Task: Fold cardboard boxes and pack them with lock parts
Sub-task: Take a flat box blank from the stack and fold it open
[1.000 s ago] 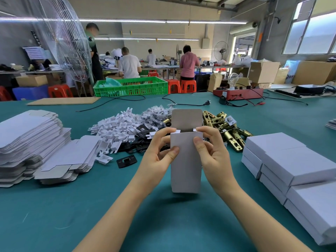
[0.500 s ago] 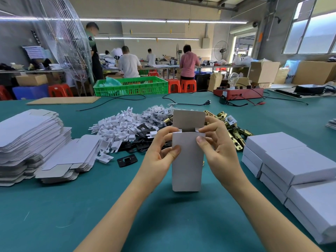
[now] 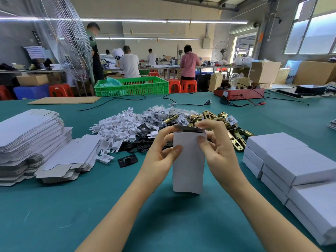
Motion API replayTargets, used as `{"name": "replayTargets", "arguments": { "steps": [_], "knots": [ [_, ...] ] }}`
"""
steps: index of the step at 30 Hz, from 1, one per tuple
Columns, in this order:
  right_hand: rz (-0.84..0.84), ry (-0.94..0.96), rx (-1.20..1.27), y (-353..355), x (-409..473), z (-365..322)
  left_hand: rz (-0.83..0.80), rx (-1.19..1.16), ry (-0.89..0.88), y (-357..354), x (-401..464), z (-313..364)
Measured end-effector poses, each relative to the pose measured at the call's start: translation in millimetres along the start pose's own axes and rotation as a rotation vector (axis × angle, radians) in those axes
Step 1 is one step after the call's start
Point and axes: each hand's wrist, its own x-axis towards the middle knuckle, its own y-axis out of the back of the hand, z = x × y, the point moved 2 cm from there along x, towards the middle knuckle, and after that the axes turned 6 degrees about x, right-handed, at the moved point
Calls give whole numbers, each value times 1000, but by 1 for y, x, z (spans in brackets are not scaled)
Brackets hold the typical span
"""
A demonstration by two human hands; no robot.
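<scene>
Green table (image 3: 109, 206): upright box (image 3: 188, 164) pinched between left hand (image 3: 161, 153) and right hand (image 3: 218, 151) fingers.

Teal desk (image 3: 54, 215). Left side: stack of flat box blanks (image 3: 31, 140); centre: heap of white plastic clips (image 3: 116, 130), black plates (image 3: 127, 160), brass latch parts (image 3: 234, 130). Right: stacked white closed boxes (image 3: 291, 166); far edge: green crate (image 3: 132, 86), red tester board (image 3: 240, 92).

Both hands hold a white cardboard box (image 3: 188, 164) upright above the green desk (image 3: 91, 206). The left hand (image 3: 161, 153) grips its left side; the right hand (image 3: 216, 148) bends the top flap (image 3: 189, 128) down. Brass lock parts (image 3: 234, 131) lie behind.
</scene>
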Motion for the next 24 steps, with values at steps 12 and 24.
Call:
{"name": "replayTargets", "arguments": {
  "steps": [12, 24],
  "knots": [
    [97, -115, 130, -2, 0, -1, -2, 37, -12, -2, 1, 3],
    [114, -185, 216, 2, 4, 1, -45, 76, -27, -3, 0, 8]
  ]
}}
